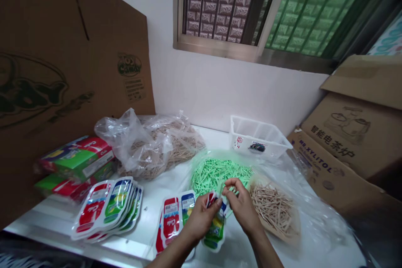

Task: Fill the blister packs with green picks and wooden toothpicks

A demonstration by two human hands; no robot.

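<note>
head cam looking down at a white table [157,192], and both hands meet low in the middle of the shot. left hand [201,217] is clamped on a soda-print pouch [216,227], thumb and fingers closed over its upper left corner. right hand [242,207] comes in from the other side with its fingertips pinched on the pouch's top edge, and it's too blurry to tell if anything else sits between them. so the pouch hangs between the two hands, its top up at the fingertips, the green bottom part drooping below the knuckles down to the table. just behind the hands is a heap of green sticks [220,171] on clear plastic, and just right of the right hand a pile of brown sticks [272,208]. left of the left hand lie two more flat packets [176,217], and further left a fanned stack of packets [108,209]. a clear bag of brown sticks [157,146] and a white basket [259,137] sit at the back by the wall.
</note>
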